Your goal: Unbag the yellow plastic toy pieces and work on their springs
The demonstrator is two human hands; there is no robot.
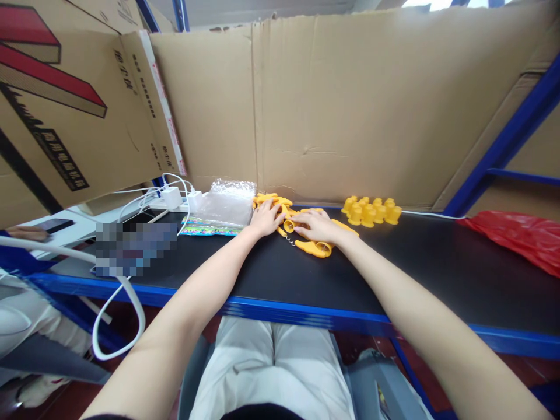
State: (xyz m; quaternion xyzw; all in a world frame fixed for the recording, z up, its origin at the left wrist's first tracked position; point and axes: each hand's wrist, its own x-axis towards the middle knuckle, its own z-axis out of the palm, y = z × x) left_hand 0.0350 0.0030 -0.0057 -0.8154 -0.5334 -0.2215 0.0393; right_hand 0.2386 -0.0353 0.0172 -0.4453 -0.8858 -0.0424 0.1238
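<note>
A heap of yellow plastic toy pieces (312, 248) lies on the black tabletop (420, 274) near the cardboard back wall. My left hand (265, 219) rests palm down on the left part of the heap, fingers spread over the pieces. My right hand (317, 226) lies on the middle of the heap, fingers bent over a yellow piece with a small metal spring beside it. Whether either hand actually grips a piece is hidden under the fingers. A cluster of small yellow cup-shaped parts (371, 211) stands to the right, apart from both hands.
A clear plastic bag (225, 201) on colourful packets sits left of the heap. White chargers and cables (168, 198) lie further left. A red plastic bag (520, 236) is at the right edge. Cardboard walls (350, 105) enclose the back; another person's hand (24, 233) shows far left.
</note>
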